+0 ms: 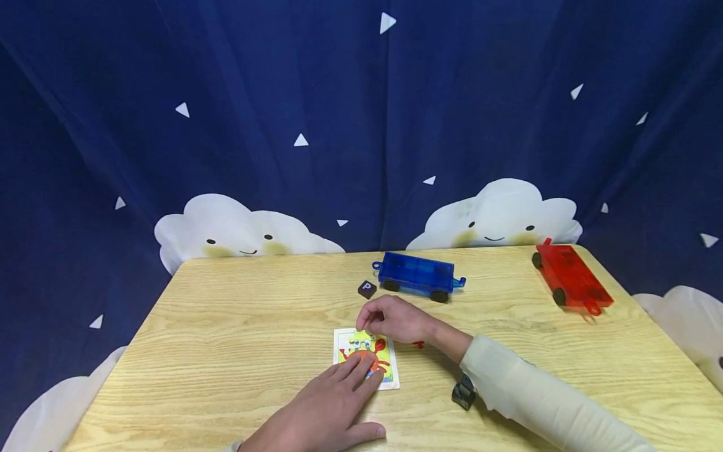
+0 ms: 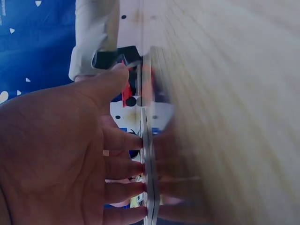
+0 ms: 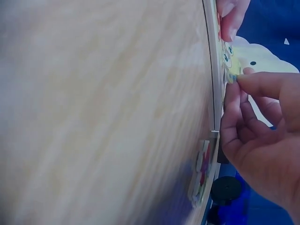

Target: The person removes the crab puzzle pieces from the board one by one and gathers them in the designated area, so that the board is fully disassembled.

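Observation:
A jigsaw puzzle (image 1: 395, 376) with a red crab on a yellow ground and a white border lies flat on the wooden table. My left hand (image 1: 333, 402) rests its straight fingers on the lower part of the picture, thumb spread to the side. At the picture's top edge my right hand (image 1: 398, 319) pinches a small yellow puzzle piece (image 3: 230, 78) between thumb and fingertip. The piece is tilted up from the board in the right wrist view. Beside the puzzle, partly behind my right hand, lies a loose piece with red on it (image 1: 418, 344).
A blue see-through toy wagon (image 1: 418, 271) with black wheels stands behind my right hand. Left of it lies a dark tile (image 1: 367, 289) marked P. A red wagon (image 1: 573, 276) stands at the right edge. A dark blue curtain (image 1: 282, 94) hangs behind the table.

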`<state>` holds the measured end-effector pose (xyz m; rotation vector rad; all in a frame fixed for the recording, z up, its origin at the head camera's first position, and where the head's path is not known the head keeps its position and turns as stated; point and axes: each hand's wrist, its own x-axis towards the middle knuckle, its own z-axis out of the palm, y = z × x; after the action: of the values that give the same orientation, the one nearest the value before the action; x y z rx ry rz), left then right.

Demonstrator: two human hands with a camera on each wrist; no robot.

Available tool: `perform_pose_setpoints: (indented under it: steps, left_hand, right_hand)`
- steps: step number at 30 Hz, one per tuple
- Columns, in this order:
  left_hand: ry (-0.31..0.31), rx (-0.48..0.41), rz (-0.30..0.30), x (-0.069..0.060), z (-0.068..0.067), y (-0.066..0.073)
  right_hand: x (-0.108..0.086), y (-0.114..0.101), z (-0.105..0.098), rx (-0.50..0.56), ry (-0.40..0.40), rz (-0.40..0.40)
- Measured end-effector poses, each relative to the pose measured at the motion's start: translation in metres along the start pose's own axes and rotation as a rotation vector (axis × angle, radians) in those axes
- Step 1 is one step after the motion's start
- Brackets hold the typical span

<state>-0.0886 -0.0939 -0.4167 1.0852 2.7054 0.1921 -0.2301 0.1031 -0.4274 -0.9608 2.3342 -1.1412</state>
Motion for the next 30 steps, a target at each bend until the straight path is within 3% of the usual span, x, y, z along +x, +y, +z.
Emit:
perform_pose_setpoints:
  steps: [8,16,30]
  left_hand:
    - [0.000,-0.002,-0.004,0.0002,-0.0001,0.0003]
    - [-0.066,-0.070,-0.029,0.0023,-0.0015,-0.0012]
    - [-0.058,-0.063,-0.019,0.0022,-0.0016,-0.0020]
  right_hand:
    - [-0.0009,0.0004,-0.0004,0.033,0.018,0.013]
    - [-0.0012,-0.0009,-0.0020,-0.062,-0.035,-0.039]
    - [0.0002,-0.0054,-0.0033,-0.122,-0.096,-0.022]
